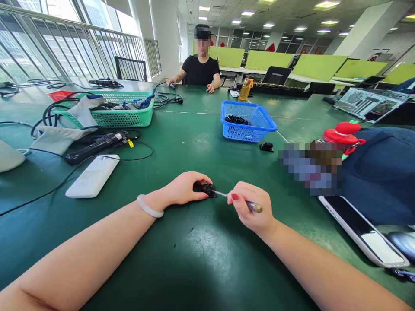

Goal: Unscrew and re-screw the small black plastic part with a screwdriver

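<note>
A small black part (209,189) rests on the green table (201,268), in front of me near the middle of the view. My left hand (186,188) is closed round its left side, thumb and fingers on it. In my right hand (252,206) is a thin tool (221,193) with a metal shaft, its tip touching or very close to the black part. Beyond the hands, another small black part (266,147) lies beside a blue basket (249,134), which holds several black pieces (237,120).
A green basket (125,119) with gloves and cables stands at the back left, near a white power bank (94,177) and a black cable. At the right are a phone (359,229) and a dark blue bag (382,172). A person (201,69) sits across the table.
</note>
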Demonstrator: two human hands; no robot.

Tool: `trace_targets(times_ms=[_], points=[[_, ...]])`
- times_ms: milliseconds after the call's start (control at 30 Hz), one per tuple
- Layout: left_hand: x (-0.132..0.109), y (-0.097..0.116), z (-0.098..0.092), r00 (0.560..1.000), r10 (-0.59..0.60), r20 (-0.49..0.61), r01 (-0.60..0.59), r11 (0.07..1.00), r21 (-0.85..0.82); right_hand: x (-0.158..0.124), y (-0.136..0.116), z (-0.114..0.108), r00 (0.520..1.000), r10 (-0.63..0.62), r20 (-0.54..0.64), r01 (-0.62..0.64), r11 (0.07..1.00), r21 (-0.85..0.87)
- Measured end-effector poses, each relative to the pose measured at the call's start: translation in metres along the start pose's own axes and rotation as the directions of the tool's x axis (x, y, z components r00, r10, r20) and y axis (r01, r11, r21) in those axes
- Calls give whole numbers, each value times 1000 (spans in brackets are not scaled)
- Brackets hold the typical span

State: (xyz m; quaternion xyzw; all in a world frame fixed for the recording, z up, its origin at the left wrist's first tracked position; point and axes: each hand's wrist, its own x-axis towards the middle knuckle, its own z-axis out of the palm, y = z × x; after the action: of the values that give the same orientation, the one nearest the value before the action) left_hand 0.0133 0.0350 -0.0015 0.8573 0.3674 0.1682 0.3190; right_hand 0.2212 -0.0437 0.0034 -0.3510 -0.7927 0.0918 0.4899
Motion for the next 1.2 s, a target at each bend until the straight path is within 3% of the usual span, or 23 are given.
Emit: trace_targets(times_ms=[100, 200, 300, 367, 467, 533, 600, 733, 1000, 1200], points=[[0, 1, 0, 1000, -1, 8, 1, 1000, 6, 3, 3, 0, 984, 178, -25, -177, 983, 52], [0, 1, 0, 1000, -8, 11, 8, 1000, 6, 5, 10, 0, 929, 368, -28, -364, 926, 99], [0, -1, 1, 1000, -3, 12, 3, 1000, 7, 5, 15, 0, 889, 455, -44, -446, 884, 140], [1, -3, 1, 1000, 0, 8, 0, 1000, 3, 3, 14, 0, 922, 381, -65, -371, 920, 127], [1, -6, 1, 1000, -1, 1, 1, 1000, -17, 0, 9, 1, 999, 45, -15, -45, 999, 14], [1, -7, 1, 1000, -5, -2, 5, 999, -51, -2, 5, 2, 977, -199, 74, 205, 974, -95], [1, -8, 1, 1000, -30, -4, 29, 994, -104, -3, 4, 4, 934, -333, 132, 353, 918, -183], [2, -9, 2, 996, -95, -1, 93, 980, -173, -3, 7, 5, 924, -355, 140, 379, 894, -237], [2, -11, 1, 996, -90, 4, 90, 979, -181, -3, 6, 6, 899, -399, 178, 435, 859, -271], [0, -5, 1, 1000, 19, -16, -20, 997, -74, 0, 11, 5, 895, -401, 193, 444, 836, -323]])
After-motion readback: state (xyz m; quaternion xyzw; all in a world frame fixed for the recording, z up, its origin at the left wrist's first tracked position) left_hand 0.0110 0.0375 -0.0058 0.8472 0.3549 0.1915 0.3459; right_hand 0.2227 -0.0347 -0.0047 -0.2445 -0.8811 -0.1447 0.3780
